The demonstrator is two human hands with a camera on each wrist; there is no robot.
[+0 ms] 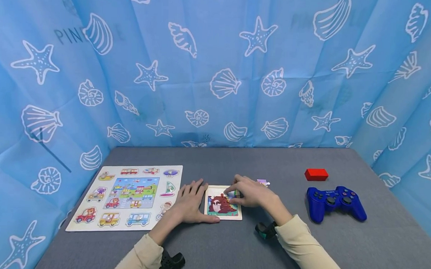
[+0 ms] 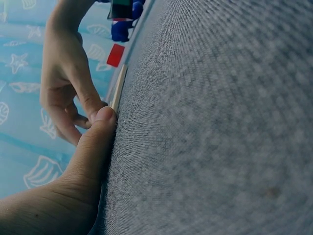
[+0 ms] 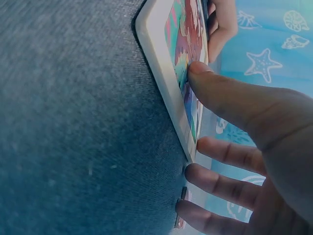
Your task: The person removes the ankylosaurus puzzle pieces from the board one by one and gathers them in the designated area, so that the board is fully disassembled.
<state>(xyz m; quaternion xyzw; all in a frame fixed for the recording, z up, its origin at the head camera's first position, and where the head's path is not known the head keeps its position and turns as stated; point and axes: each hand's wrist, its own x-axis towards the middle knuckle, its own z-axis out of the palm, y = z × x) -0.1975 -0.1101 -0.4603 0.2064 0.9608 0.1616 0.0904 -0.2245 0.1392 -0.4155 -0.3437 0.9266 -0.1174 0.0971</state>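
A small framed puzzle (image 1: pixel 221 206) lies just right of the vehicle board (image 1: pixel 91 228), a pale bare patch at its far corner nearest that board. Seating pieces probably calls for level, straight-down pressure with the frame braced. The left hand (image 1: pixel 189 203), on the board's side, is open, fingers spread, thumb against the near rim. The right hand (image 1: pixel 250 192), farther from the board, arches over, half open; whether it pinches a piece, I cannot tell.
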